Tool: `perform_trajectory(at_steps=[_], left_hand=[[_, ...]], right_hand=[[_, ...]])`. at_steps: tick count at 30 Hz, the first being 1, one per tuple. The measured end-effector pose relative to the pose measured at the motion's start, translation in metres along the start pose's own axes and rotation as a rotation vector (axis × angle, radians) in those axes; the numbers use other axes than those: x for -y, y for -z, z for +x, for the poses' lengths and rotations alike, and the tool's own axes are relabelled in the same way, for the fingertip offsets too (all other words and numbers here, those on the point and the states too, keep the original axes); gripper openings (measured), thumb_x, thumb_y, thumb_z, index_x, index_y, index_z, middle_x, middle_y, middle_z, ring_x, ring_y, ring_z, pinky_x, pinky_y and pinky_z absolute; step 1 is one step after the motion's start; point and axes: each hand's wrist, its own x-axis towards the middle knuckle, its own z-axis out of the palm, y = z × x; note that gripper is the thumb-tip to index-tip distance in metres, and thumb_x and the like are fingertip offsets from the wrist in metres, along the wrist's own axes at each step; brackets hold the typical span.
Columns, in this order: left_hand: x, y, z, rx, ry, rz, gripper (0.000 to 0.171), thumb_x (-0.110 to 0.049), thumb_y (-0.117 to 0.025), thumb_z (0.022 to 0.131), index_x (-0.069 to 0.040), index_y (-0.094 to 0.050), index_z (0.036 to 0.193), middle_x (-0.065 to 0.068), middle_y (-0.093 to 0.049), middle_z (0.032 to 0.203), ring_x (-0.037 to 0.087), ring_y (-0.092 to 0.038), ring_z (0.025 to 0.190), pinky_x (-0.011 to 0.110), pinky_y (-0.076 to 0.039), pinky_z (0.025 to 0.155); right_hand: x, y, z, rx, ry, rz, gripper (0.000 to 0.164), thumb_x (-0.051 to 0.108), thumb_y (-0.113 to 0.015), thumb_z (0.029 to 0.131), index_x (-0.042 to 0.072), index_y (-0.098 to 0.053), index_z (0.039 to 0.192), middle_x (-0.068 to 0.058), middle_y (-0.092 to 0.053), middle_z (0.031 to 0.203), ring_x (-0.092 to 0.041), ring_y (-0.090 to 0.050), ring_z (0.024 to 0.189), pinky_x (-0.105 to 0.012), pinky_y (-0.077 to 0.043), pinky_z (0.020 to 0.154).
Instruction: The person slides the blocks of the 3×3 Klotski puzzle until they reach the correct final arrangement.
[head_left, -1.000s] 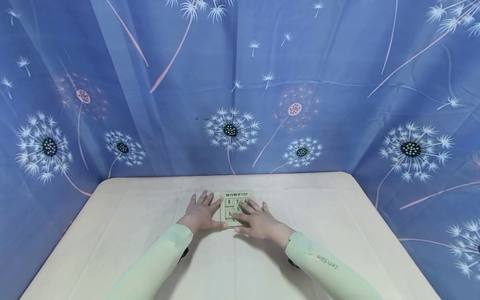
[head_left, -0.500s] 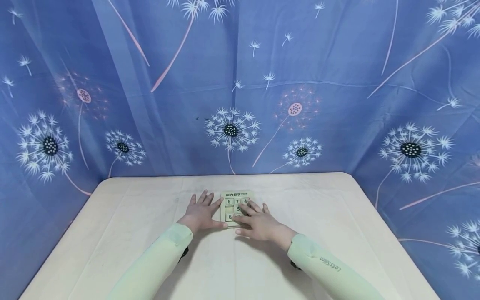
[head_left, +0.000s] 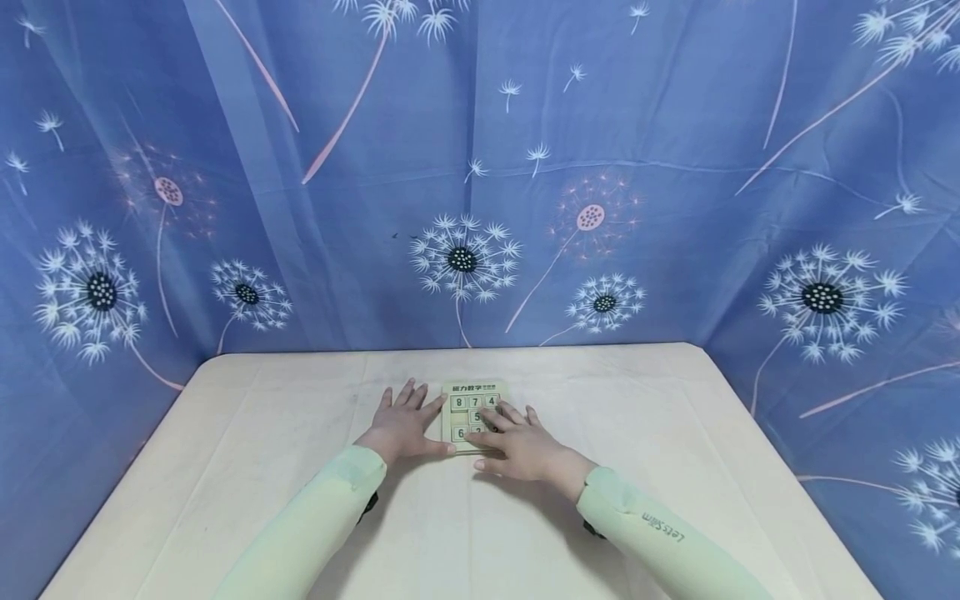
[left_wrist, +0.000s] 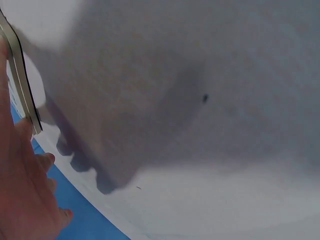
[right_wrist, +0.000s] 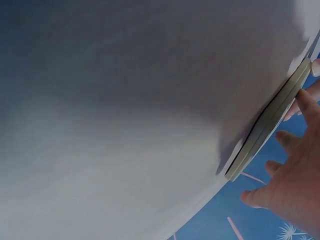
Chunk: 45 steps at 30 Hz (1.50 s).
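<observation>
Number-tile board (head_left: pixel 465 447), flat on a pale covered table (head_left: pixel 480 533)

Board: upright rectangle, pale yellow-green, lying near the middle of the table's far half. Dark heading (head_left: pixel 474 387) along the far end reads 磁力数字; the smaller characters after it are too fine to read. Square tiles, dark numerals within thin borders. Top row: 8 (head_left: pixel 459 402), 7 (head_left: pixel 476 402), 4 (head_left: pixel 492 401). Middle row: a recessed slot (head_left: pixel 459 419) at left, then 5 (head_left: pixel 476 417); the rest lies under fingers. Bottom row: 6 (head_left: pixel 461 433) at left, the others partly covered. The right wrist view shows a smooth, layered edge.

Left hand (head_left: pixel 405 427): fingers spread and nearly straight, thumb well apart from forefinger; one fingertip touches the board's left edge, thumb at the near left corner. Steadies the side without closing round it.

Right hand (head_left: pixel 525 446): fingers extended and fanned across the board's right part, grasping nothing; pressure on the tiles cannot be told.

Sleeves: pale green, smooth, close-fitting; left sleeve (head_left: pixel 315 517) plain where seen, right sleeve (head_left: pixel 660 533) lettered "LetsSlim".

Table: cream cover, faint creases, rounded far corners.

Backdrop cloth (head_left: pixel 360 225): blue, softly folded, printed with white dandelion heads and pink stems.
</observation>
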Motion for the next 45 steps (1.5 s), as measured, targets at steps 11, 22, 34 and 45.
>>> perform_trajectory(at_steps=[11, 22, 34, 45], left_hand=[[0.0, -0.001, 0.001, -0.005, 0.003, 0.021, 0.097, -0.081, -0.057, 0.085, -0.03, -0.028, 0.163, 0.012, -0.023, 0.172, 0.037, -0.011, 0.162, 0.064, -0.01, 0.13], [0.0, -0.002, -0.002, -0.018, 0.002, 0.006, 0.096, -0.079, -0.058, 0.085, -0.03, -0.03, 0.162, 0.012, -0.023, 0.172, 0.038, -0.011, 0.162, 0.064, -0.01, 0.13], [-0.002, -0.001, -0.002, -0.007, -0.002, -0.004, 0.097, -0.079, -0.059, 0.085, -0.03, -0.029, 0.163, 0.012, -0.021, 0.173, 0.038, -0.009, 0.162, 0.065, -0.008, 0.13], [-0.001, -0.001, 0.0, -0.004, 0.004, -0.009, 0.097, -0.079, -0.059, 0.085, -0.03, -0.028, 0.163, 0.013, -0.02, 0.173, 0.038, -0.008, 0.162, 0.065, -0.008, 0.13]], right_hand=[[-0.006, -0.003, 0.003, 0.0, 0.015, -0.023, 0.055, 0.06, -0.052, 0.1, 0.038, -0.051, 0.15, -0.006, -0.026, 0.172, -0.042, -0.019, 0.159, -0.075, -0.017, 0.123], [-0.012, 0.003, 0.011, -0.065, -0.007, 0.007, 0.058, 0.057, -0.05, 0.102, 0.034, -0.044, 0.156, -0.008, -0.028, 0.171, -0.044, -0.018, 0.159, -0.079, -0.015, 0.121], [-0.017, 0.005, 0.028, -0.077, -0.058, 0.071, 0.058, 0.057, -0.046, 0.104, 0.031, -0.044, 0.156, -0.011, -0.026, 0.172, -0.043, -0.015, 0.16, -0.08, -0.013, 0.121], [-0.021, 0.005, 0.036, -0.063, -0.087, 0.052, 0.057, 0.058, -0.045, 0.104, 0.034, -0.043, 0.156, -0.01, -0.023, 0.172, -0.042, -0.013, 0.161, -0.079, -0.011, 0.122]])
